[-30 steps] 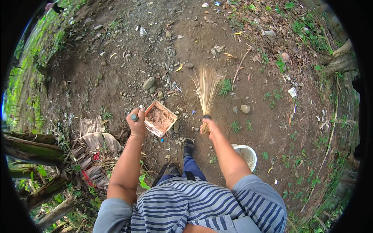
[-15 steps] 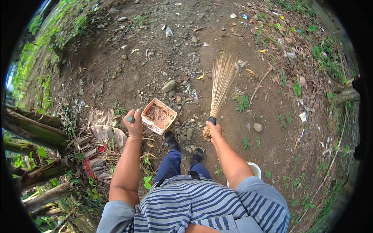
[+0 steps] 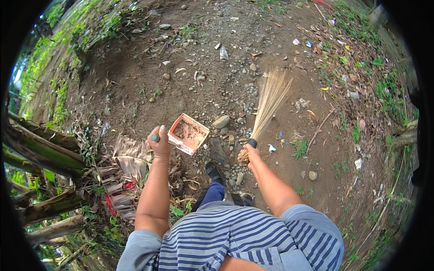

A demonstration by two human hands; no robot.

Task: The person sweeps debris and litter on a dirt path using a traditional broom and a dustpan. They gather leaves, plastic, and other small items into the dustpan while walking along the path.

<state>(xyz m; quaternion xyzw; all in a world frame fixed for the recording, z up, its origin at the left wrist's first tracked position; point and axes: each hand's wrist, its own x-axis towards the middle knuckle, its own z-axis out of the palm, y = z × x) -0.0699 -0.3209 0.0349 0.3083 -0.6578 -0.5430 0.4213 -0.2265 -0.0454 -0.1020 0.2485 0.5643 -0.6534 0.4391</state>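
— Over bare dirt ground (image 3: 135,86), what do we hold?
— Our left hand (image 3: 158,143) is closed around the handle of a dustpan (image 3: 188,134) with dirt in it, held above the ground.
— And our right hand (image 3: 251,153)?
— It grips a stick broom (image 3: 268,103) by its bound end, bristles fanning out toward pebbles (image 3: 235,90) and scattered litter (image 3: 316,49).

Bare brown dirt ground (image 3: 135,86) spreads across the view, strewn with small grey pebbles (image 3: 239,90) and dry leaves. A larger pale grey stone (image 3: 221,121) lies near the middle, and a round tan stone (image 3: 312,175) sits apart to the right. Thick mossy fallen trunks (image 3: 40,149) cross at the left, beside dried brown husks (image 3: 124,156). Green grass (image 3: 49,67) edges the upper left, and scattered litter scraps (image 3: 307,44) dot the upper right.
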